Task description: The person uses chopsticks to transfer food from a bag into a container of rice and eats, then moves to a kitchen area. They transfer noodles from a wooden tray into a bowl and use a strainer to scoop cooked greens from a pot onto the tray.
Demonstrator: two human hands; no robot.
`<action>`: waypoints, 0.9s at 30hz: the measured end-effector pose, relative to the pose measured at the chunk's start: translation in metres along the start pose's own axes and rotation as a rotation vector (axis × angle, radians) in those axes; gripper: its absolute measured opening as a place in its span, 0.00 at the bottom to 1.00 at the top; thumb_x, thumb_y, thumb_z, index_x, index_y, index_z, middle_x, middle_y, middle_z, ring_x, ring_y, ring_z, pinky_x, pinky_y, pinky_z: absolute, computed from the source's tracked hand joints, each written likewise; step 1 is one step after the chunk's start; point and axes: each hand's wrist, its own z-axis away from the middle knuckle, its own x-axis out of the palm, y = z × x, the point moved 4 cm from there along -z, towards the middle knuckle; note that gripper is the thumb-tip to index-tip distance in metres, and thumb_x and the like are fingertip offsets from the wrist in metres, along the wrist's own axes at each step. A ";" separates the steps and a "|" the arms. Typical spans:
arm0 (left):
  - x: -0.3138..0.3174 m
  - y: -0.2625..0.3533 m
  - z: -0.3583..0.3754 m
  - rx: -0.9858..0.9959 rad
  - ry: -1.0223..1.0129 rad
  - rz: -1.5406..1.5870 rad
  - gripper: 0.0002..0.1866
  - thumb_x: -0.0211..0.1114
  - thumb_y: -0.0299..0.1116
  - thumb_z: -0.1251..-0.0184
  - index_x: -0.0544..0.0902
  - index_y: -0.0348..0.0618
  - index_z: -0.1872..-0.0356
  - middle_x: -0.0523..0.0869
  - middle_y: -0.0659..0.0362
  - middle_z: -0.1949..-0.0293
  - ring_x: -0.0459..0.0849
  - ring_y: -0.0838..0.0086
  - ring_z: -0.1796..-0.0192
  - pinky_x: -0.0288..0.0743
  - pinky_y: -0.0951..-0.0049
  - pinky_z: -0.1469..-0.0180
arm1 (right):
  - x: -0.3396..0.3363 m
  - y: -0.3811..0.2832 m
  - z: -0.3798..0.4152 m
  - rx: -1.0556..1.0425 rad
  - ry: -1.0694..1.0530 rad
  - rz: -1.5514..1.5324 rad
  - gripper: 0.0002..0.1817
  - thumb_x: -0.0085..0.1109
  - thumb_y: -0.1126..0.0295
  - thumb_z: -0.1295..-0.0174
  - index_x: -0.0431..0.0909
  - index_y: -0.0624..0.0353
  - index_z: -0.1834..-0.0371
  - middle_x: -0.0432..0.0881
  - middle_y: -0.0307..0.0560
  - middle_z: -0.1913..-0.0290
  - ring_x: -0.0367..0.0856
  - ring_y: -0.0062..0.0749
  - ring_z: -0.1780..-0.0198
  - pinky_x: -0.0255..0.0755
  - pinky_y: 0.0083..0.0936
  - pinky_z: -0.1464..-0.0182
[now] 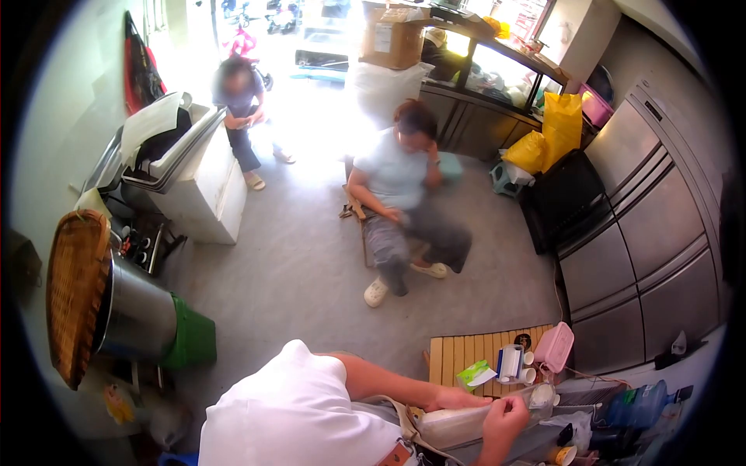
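Two hands meet over a clear plastic bag (466,423) at the bottom of the view, held low in front of the person wearing the camera, just short of the cluttered tabletop (590,412) at the lower right. The left hand (458,399) lies along the top of the bag with its fingers spread flat, a loose, wide grip that seems meant to steady the limp plastic rather than clamp it. The right hand (505,419) is curled narrow at the bag's far end, pinching the plastic near its mouth, which keeps that end gathered; what is inside I cannot make out beyond something pale. A strap (404,423) runs across the person's white shirt (295,412), so the bag rests close against the body where both arms can reach it without stretching. Near the tabletop's left edge sit a green-and-white box (475,375), a small blue-and-white carton (510,362) and a pink container (555,346), all bunched just beyond the hands on a slatted wooden mat (466,353). Further right stands a water bottle (639,404). Out on the floor, well apart from this, a person sits on a low stool (400,194), and another sits beside a white chest (206,182) near the bright doorway. A steel pot (136,314) with a woven tray (76,295) propped against it stands at the left.
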 end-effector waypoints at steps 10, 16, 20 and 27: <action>-0.021 0.002 -0.015 -0.078 -0.015 -0.013 0.33 0.55 0.63 0.31 0.78 0.44 0.41 0.83 0.62 0.50 0.82 0.79 0.54 0.77 0.73 0.54 | 0.001 -0.004 -0.004 0.045 0.024 0.091 0.07 0.55 0.76 0.49 0.72 0.69 0.79 0.74 0.48 0.83 0.73 0.30 0.79 0.68 0.31 0.73; -0.041 0.003 -0.009 -0.039 0.093 -0.091 0.31 0.54 0.61 0.30 0.78 0.45 0.41 0.84 0.62 0.50 0.82 0.77 0.54 0.78 0.73 0.53 | 0.010 0.004 -0.008 0.111 -0.015 0.021 0.07 0.56 0.75 0.49 0.74 0.68 0.79 0.77 0.45 0.81 0.75 0.28 0.77 0.71 0.29 0.70; -0.052 0.012 0.008 0.083 0.073 0.087 0.27 0.53 0.62 0.29 0.81 0.49 0.49 0.85 0.63 0.54 0.83 0.78 0.59 0.79 0.72 0.57 | 0.007 0.003 -0.010 0.106 -0.133 0.064 0.08 0.59 0.70 0.40 0.79 0.65 0.65 0.82 0.47 0.70 0.79 0.32 0.69 0.74 0.29 0.63; -0.050 0.025 0.018 0.071 -0.010 0.286 0.27 0.54 0.60 0.30 0.81 0.48 0.48 0.86 0.62 0.55 0.83 0.77 0.59 0.79 0.69 0.57 | 0.022 -0.012 -0.019 0.183 -0.278 -0.310 0.10 0.60 0.67 0.34 0.80 0.65 0.60 0.83 0.47 0.68 0.83 0.34 0.69 0.78 0.28 0.63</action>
